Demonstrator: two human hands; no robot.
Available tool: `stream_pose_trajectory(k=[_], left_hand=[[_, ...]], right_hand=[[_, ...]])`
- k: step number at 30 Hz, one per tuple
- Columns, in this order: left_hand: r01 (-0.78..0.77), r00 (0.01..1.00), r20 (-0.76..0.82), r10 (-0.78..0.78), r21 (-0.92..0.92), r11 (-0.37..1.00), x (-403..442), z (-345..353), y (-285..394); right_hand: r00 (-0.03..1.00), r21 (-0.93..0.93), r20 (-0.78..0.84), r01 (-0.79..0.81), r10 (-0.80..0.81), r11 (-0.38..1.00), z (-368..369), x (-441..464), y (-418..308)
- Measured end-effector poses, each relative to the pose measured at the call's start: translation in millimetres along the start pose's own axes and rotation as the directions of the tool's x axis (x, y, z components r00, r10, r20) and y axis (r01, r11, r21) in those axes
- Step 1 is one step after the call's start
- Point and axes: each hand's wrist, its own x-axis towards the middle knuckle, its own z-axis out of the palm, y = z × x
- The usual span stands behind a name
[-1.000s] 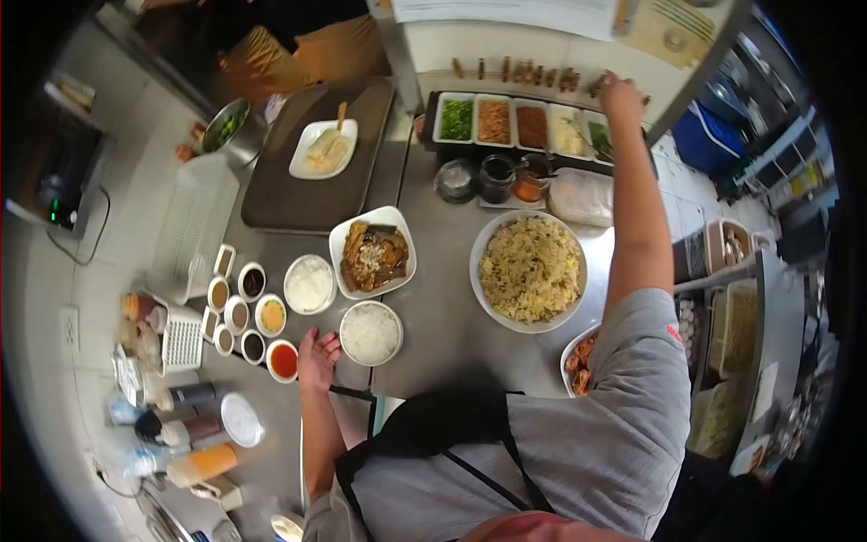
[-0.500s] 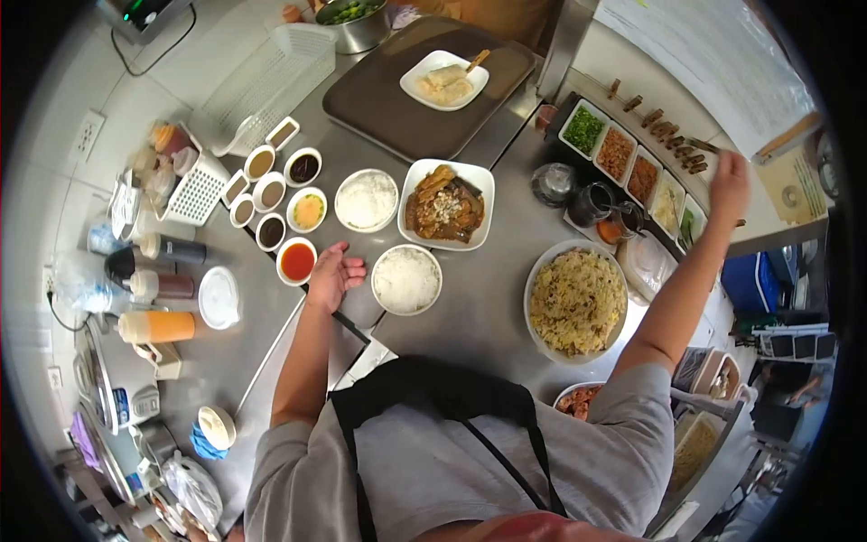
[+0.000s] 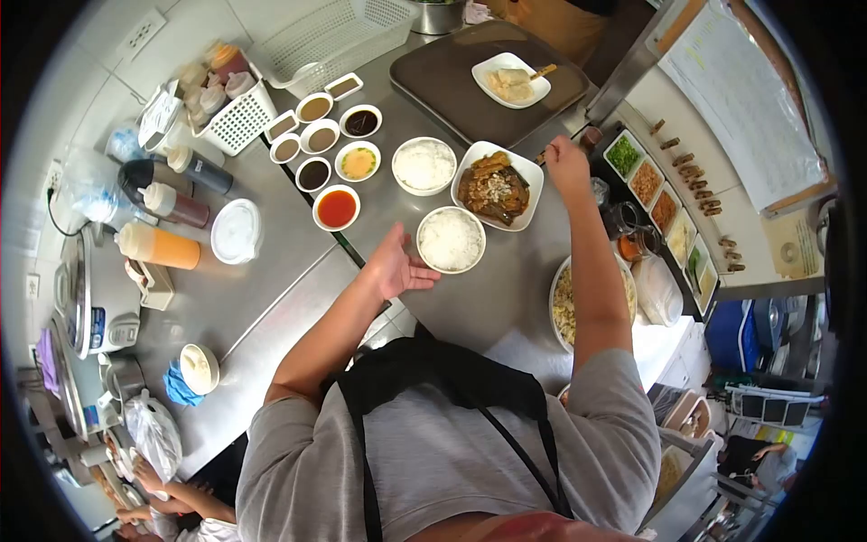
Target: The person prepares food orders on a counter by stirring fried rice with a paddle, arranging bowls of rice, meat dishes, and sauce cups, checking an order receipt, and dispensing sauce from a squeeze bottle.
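Steel counter (image 3: 488,303): my left fingers (image 3: 421,274) spread beside the rice bowl (image 3: 454,271), right fingers (image 3: 554,155) curled, seemingly pinching a small clip (image 3: 541,159); best hold sideways, clear of the stew dish (image 3: 535,185).

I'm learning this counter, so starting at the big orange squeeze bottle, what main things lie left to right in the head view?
Orange squeeze bottle, round plastic lid, dish of red sauce, farther bowl of white rice, square bowl of brown-sauced food, plate of fried rice.

Past the rice bowl (image 3: 452,269) barring the left hand (image 3: 396,268), counter (image 3: 506,285) lies open.
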Motion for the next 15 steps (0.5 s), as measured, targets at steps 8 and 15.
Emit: stream_pose_trajectory(k=[8, 15], left_hand=[[-0.042, 0.966, 0.241, 0.096, -0.217, 0.975, 35, -5, -44], [-0.192, 0.976, 0.077, 0.205, -0.155, 0.969, 21, 1, -42]], right_hand=[[0.999, -0.014, -0.003, -0.053, 0.053, 0.998, 9, -7, 4], [0.976, -0.042, 0.031, -0.215, 0.217, 0.976, 14, -11, 16]])
